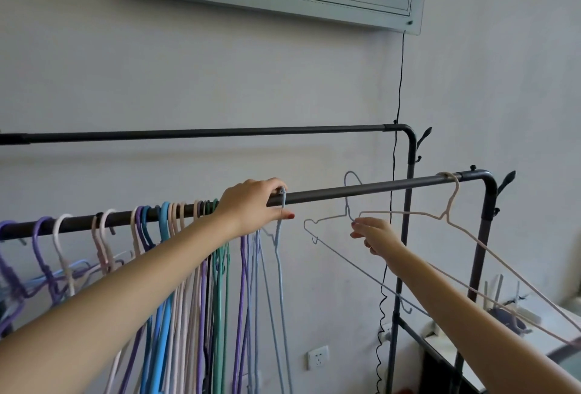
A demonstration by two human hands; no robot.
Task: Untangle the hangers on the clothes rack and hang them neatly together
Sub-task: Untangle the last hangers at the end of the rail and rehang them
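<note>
The left hand (pixel 251 205) is gripping a pale blue hanger's hook (pixel 284 201) on the front rail (pixel 377 189) (fingers curled); the right hand (pixel 374 234) is pinching another blue hanger (pixel 327 220).

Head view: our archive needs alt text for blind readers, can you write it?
A person's left hand grips a pale blue hanger's hook on the front rail of a black clothes rack, while the right hand pinches a loose blue hanger. Coloured hangers crowd the rail's left; a pink hanger hangs far right.
</note>
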